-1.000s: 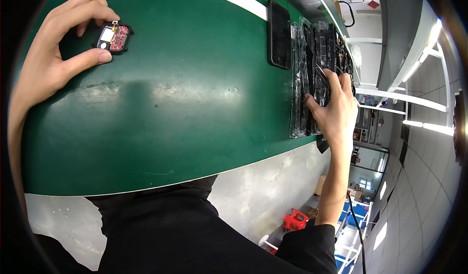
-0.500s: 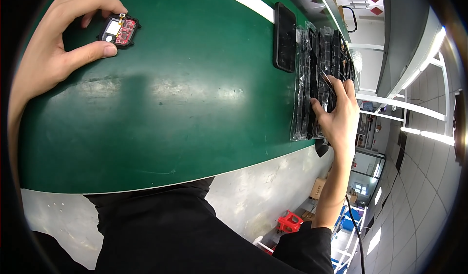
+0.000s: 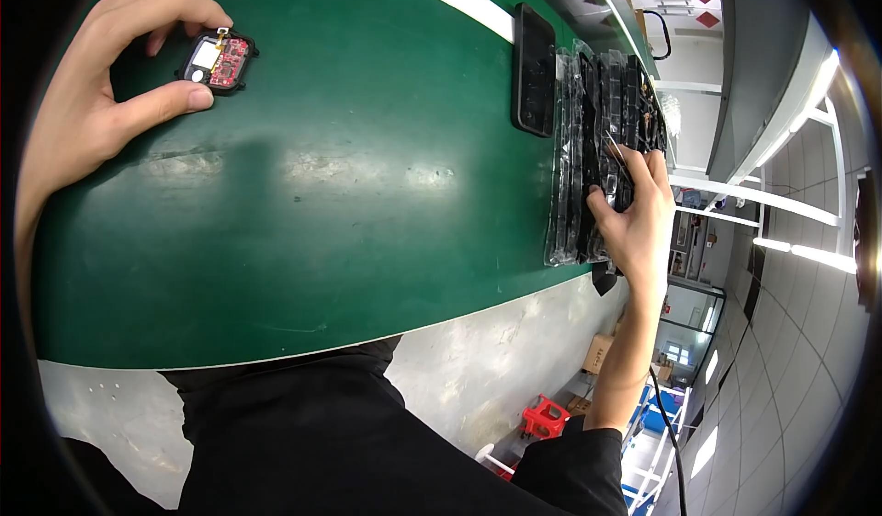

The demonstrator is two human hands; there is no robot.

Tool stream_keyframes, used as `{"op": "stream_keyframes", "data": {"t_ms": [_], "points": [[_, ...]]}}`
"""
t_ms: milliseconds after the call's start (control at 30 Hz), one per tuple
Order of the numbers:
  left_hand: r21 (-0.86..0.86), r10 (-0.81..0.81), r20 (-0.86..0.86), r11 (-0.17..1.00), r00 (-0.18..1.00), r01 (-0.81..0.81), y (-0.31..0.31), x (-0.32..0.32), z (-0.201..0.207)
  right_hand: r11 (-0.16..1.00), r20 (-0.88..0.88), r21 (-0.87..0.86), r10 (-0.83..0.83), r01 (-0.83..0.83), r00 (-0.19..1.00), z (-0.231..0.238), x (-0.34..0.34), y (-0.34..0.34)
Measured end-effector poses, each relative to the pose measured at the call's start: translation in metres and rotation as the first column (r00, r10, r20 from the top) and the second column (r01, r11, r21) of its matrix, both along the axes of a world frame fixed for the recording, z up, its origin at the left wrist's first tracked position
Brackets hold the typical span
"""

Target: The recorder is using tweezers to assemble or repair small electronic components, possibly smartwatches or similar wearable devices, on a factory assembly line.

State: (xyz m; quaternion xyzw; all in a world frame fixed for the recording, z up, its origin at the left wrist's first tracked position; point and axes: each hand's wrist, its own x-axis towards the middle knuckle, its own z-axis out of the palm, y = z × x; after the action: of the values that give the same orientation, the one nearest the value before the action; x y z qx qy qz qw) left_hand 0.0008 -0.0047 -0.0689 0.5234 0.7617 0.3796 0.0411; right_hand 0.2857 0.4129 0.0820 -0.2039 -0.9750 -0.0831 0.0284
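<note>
At the far left, my left hand [image 3: 92,102] grips a small black watch-like case [image 3: 190,72] between thumb and fingers. Inside the open case show a red circuit board [image 3: 230,61], a white rectangle, a pale round part and a small flex cable at the top edge. On the right, my right hand [image 3: 643,217] is closed at a stack of clear and black plastic trays [image 3: 570,167]. Slim metal tweezers [image 3: 616,146] stick out from its fingers over the trays; their rear part is hidden by the hand. The thumb rests on or just above a tray edge.
A black phone [image 3: 535,70] lies on the green tabletop [image 3: 349,240] beside the trays. The table's near edge curves in front of my body. Past it, a red stool [image 3: 546,417] and a cardboard box [image 3: 597,355] stand on the floor. White metal frames rise at the right.
The watch-like case and my left hand have shifted very slightly left. My right hand stays at the trays, almost unmoved.
</note>
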Motion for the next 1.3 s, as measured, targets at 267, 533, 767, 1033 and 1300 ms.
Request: {"op": "stream_keyframes", "data": {"t_ms": [267,533,767,1033,1300], "points": [[-0.042,0.001,0.011,0.999,1.000,-0.001,0.003,0.004,0.007,0.995,0.023,0.069,0.075,-0.077,0.997,0.002,0.009,0.004],[-0.053,-0.011,-0.010,0.999,1.000,0.010,0.005,0.005,0.008,0.992,0.002,0.060,0.108,-0.108,0.994,0.006,0.014,0.002],[0.043,0.019,-0.018,0.999,1.000,-0.019,0.015,0.008,0.003,0.996,-0.176,-0.094,-0.021,0.004,0.984,0.005,0.024,0.005],[-0.016,0.016,-0.016,1.000,1.000,-0.016,-0.001,0.006,0.019,0.942,-0.333,-0.333,-0.064,-0.054,0.941,0.012,0.021,-0.016],[0.019,-0.083,-0.081,0.996,0.993,0.085,0.018,0.019,0.028,0.605,-0.208,-0.742,0.199,-0.287,0.958,-0.030,-0.032,-0.112]]}}
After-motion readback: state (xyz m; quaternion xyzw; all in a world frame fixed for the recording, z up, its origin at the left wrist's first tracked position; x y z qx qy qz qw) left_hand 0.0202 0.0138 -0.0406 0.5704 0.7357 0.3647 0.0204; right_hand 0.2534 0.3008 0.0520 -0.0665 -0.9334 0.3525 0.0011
